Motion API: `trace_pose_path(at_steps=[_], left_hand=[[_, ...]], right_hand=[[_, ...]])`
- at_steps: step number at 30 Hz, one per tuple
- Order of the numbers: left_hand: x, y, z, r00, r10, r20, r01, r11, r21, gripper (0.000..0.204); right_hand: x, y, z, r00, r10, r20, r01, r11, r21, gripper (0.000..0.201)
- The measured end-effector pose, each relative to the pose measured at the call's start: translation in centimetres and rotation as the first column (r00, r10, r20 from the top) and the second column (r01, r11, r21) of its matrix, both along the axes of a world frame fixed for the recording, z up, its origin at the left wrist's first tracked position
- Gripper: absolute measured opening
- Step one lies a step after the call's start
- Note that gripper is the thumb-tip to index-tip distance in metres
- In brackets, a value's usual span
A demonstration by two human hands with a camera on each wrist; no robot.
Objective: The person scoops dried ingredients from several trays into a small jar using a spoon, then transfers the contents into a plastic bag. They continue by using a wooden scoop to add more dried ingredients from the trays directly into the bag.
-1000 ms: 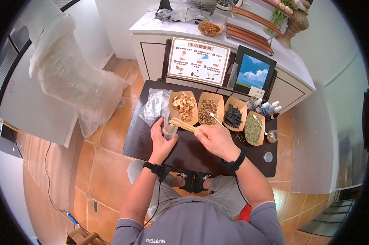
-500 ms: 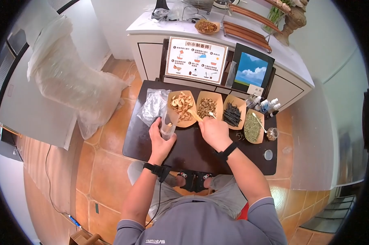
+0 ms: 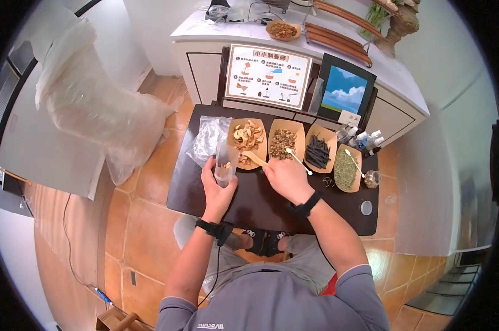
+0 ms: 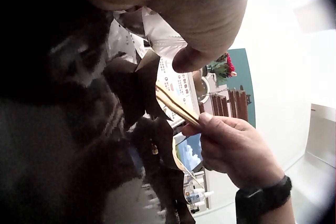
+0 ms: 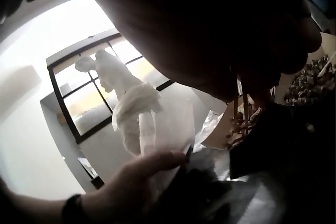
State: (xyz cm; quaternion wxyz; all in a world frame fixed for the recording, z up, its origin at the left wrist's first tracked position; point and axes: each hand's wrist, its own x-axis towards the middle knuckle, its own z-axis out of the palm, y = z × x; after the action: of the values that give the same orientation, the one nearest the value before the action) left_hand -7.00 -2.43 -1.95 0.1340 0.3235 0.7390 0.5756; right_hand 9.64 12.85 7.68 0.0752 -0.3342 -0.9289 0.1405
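My left hand (image 3: 218,193) grips a translucent plastic cup (image 3: 227,163), tilted slightly, with a few light-brown pieces inside. In my right hand (image 3: 289,181) is a pair of wooden tongs (image 3: 256,159), pinched between thumb and fingers. Their tips reach the near part of a paper tray of dried yellow-brown slices (image 3: 248,135), just right of the cup. In the left wrist view both arms of the tongs (image 4: 177,106) lie close together. Beneath the right hand's far side is a second tray of small brown pieces (image 3: 284,139), where a white spoon (image 3: 299,161) leans.
Further right stand trays of dark sticks (image 3: 318,153) and green herb (image 3: 346,170), a small jar (image 3: 372,179), a round lid (image 3: 366,207) and several bottles (image 3: 365,139). A crumpled plastic bag (image 3: 208,140) lies left. An instruction board (image 3: 268,77) stands behind the table (image 3: 260,207).
The tongs have moved from the cup's mouth right to the tray of dried slices, then slightly lower along it. The left hand and cup have stayed nearly in place.
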Motion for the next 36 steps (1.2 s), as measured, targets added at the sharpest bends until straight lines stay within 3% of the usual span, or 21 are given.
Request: trace_pose_path(at_steps=[6, 11, 26, 36], left_hand=[[-0.1, 0.0, 0.2, 1.000, -0.017, -0.004, 0.016, 0.999, -0.033, 0.090], [0.0, -0.2, 0.4, 1.000, -0.009, -0.003, 0.009, 0.998, -0.070, 0.090], [-0.2, 0.0, 0.1, 0.999, -0.020, 0.044, 0.020, 1.000, -0.003, 0.090], [-0.3, 0.0, -0.1, 0.997, -0.020, 0.069, 0.019, 1.000, 0.014, 0.091]], right_hand=[[1.3, 0.9, 0.7, 0.994, -0.110, 0.022, 0.112, 0.982, -0.153, 0.041], [0.3, 0.0, 1.6, 0.993, -0.066, 0.093, 0.089, 0.959, -0.270, 0.045], [-1.0, -0.2, 0.1, 0.990, -0.143, -0.001, 0.131, 0.907, -0.400, 0.041], [0.1, 0.9, -2.2, 0.947, -0.248, -0.202, 0.114, 0.852, -0.512, 0.034]])
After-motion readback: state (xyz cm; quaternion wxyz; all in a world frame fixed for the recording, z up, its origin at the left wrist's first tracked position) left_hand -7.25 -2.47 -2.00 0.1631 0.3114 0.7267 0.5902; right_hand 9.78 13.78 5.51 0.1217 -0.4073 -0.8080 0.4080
